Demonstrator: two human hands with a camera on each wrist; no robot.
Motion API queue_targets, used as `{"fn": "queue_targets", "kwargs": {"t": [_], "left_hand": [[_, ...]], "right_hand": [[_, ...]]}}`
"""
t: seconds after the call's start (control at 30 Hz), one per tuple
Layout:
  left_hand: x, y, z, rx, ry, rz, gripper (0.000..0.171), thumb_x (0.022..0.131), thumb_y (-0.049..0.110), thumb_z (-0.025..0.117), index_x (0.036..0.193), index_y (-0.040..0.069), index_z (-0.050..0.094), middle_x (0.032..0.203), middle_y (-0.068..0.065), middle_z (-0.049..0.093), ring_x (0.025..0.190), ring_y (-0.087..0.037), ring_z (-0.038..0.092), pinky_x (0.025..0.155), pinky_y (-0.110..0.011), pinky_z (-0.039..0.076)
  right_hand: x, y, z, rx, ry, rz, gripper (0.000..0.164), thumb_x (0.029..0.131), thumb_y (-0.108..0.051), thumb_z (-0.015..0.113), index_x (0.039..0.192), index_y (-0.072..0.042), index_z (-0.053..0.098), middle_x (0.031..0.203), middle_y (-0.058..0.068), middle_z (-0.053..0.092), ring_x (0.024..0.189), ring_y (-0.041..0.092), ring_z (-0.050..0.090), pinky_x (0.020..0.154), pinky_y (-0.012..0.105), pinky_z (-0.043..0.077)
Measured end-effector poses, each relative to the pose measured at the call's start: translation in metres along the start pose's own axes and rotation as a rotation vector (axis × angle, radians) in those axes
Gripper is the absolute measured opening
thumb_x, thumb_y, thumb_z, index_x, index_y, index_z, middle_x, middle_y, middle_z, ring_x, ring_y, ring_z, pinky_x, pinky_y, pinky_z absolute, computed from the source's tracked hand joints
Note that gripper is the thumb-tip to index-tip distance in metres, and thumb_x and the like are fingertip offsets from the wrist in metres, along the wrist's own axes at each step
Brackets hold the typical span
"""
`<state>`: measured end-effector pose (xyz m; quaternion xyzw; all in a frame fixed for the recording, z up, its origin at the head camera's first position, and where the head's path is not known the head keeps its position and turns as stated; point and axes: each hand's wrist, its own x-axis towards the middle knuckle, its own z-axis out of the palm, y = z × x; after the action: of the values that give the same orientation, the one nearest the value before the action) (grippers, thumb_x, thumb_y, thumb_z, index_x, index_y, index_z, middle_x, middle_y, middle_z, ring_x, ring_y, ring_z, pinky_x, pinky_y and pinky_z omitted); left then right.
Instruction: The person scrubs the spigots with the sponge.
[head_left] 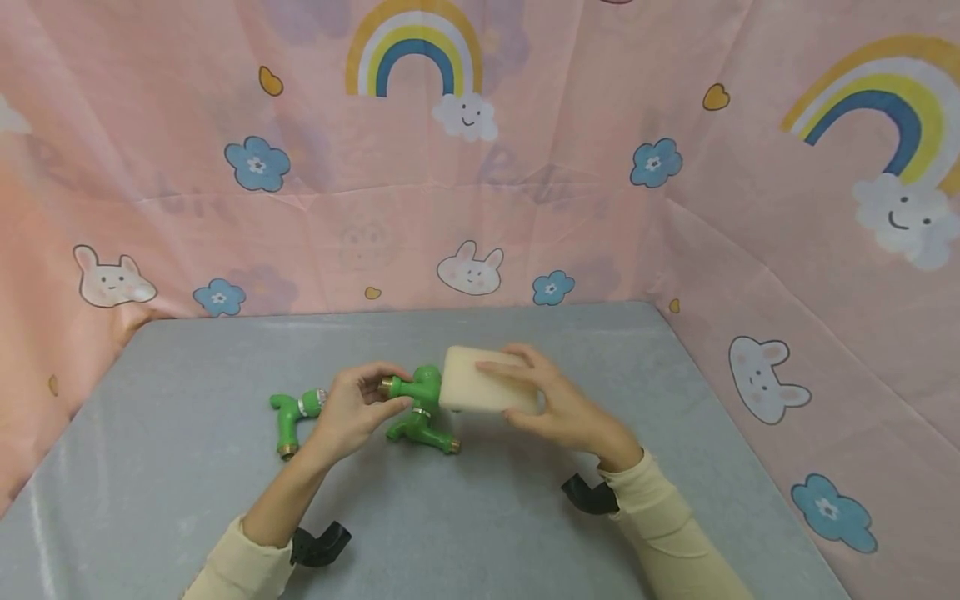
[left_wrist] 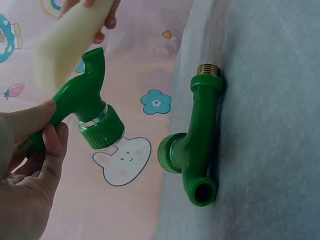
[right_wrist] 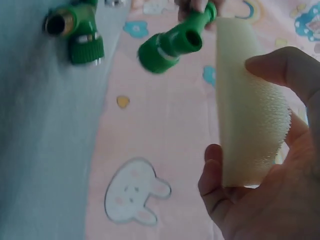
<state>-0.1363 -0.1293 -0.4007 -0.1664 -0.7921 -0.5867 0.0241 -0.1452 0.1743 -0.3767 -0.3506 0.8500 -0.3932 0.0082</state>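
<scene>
Sponge (head_left: 467, 387): was clamped in the right hand (head_left: 555, 404), raised over the middle of the desk (head_left: 510, 542). Was just beside a green tap (head_left: 427, 384), pinched in the left hand (head_left: 354, 414); could not tell whether touching. Saw a second tap (head_left: 420, 429) lying below, a third tap (head_left: 287, 421) toward the left edge, two black elbow pipes (head_left: 587, 493) nearer.

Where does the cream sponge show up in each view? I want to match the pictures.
Head: the cream sponge is just below the picture's middle, held in the right hand.
Left wrist: the cream sponge is at upper left, blurred.
Right wrist: the cream sponge is right of centre.
Shared landmark: the green tap held in the left hand.
</scene>
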Motion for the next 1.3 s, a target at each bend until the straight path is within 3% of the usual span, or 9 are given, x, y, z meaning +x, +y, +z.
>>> {"fn": "queue_targets", "kwargs": {"t": [0.2,0.33,0.47,0.67,0.73,0.97,1.07,1.17,1.3], "left_hand": [[0.0,-0.001,0.003,-0.006,0.013,-0.007,0.029,0.085,-0.004,0.077,0.114,-0.001,0.07,0.109,-0.02,0.071,0.079,-0.005,0.059,0.068,-0.019,0.053],[0.0,0.002,0.002,-0.001,0.068,-0.031,0.039,0.085,-0.002,0.077,0.123,-0.002,0.067,0.115,-0.024,0.071,0.084,-0.003,0.064,0.074,-0.018,0.056],[0.0,0.004,-0.001,0.004,0.126,0.011,0.033,0.087,-0.001,0.076,0.119,-0.004,0.069,0.111,-0.023,0.073,0.088,0.002,0.067,0.081,-0.018,0.058],[0.002,0.0,-0.003,0.072,0.131,0.067,0.027,0.09,0.003,0.072,0.115,-0.004,0.064,0.107,-0.021,0.074,0.098,0.001,0.068,0.101,-0.043,0.056],[0.003,-0.001,-0.003,0.09,0.112,0.073,0.025,0.094,0.009,0.069,0.114,-0.003,0.061,0.107,-0.018,0.075,0.096,-0.003,0.068,0.101,-0.044,0.055],[0.001,-0.004,0.004,0.028,-0.004,0.059,0.032,0.106,0.032,0.048,0.117,0.002,0.044,0.107,-0.022,0.075,0.076,-0.008,0.064,0.064,-0.022,0.051],[-0.001,-0.005,0.009,0.029,-0.005,0.031,0.035,0.105,0.04,0.045,0.117,0.008,0.041,0.093,-0.014,0.065,0.069,-0.005,0.056,0.058,-0.02,0.047],[-0.001,-0.005,0.014,0.045,0.023,0.028,0.034,0.105,0.041,0.045,0.116,0.009,0.041,0.086,-0.003,0.042,0.063,-0.006,0.042,0.052,-0.02,0.039],[-0.002,-0.003,0.016,0.02,0.013,0.025,0.027,0.107,0.032,0.044,0.115,0.007,0.037,0.09,-0.006,0.046,0.071,-0.009,0.049,0.058,-0.021,0.044]], "right_hand": [[0.004,-0.007,0.014,0.033,-0.017,-0.037,0.064,0.087,-0.008,0.071,0.147,-0.025,0.054,0.149,0.009,0.042,0.128,0.029,0.048,0.091,0.035,0.051],[0.005,-0.008,0.019,0.021,-0.031,-0.017,0.064,0.088,-0.008,0.07,0.147,-0.027,0.054,0.149,0.01,0.042,0.126,0.029,0.047,0.091,0.036,0.051],[0.005,-0.008,0.016,0.008,-0.039,0.006,0.064,0.088,-0.007,0.07,0.147,-0.026,0.054,0.151,0.012,0.04,0.128,0.032,0.047,0.093,0.039,0.05],[0.0,-0.005,0.005,-0.02,-0.039,0.033,0.064,0.088,-0.006,0.07,0.147,-0.024,0.054,0.151,0.014,0.04,0.132,0.035,0.045,0.097,0.047,0.048],[-0.001,-0.003,0.001,-0.025,-0.029,0.037,0.063,0.088,-0.006,0.071,0.147,-0.023,0.055,0.15,0.014,0.04,0.132,0.036,0.045,0.097,0.047,0.048],[-0.002,-0.001,0.001,0.007,0.02,-0.025,0.061,0.089,-0.008,0.072,0.146,-0.022,0.055,0.148,0.01,0.043,0.125,0.03,0.049,0.091,0.037,0.05],[0.001,-0.004,0.01,0.036,0.012,-0.066,0.063,0.088,-0.009,0.073,0.146,-0.024,0.055,0.147,0.008,0.044,0.125,0.028,0.049,0.091,0.034,0.051],[0.004,-0.006,0.019,0.058,-0.008,-0.077,0.064,0.089,-0.008,0.072,0.148,-0.024,0.054,0.149,0.009,0.042,0.127,0.028,0.048,0.091,0.033,0.052],[0.005,-0.007,0.025,0.046,-0.007,-0.062,0.064,0.089,-0.006,0.07,0.148,-0.024,0.054,0.15,0.01,0.042,0.128,0.029,0.048,0.091,0.035,0.052]]}}
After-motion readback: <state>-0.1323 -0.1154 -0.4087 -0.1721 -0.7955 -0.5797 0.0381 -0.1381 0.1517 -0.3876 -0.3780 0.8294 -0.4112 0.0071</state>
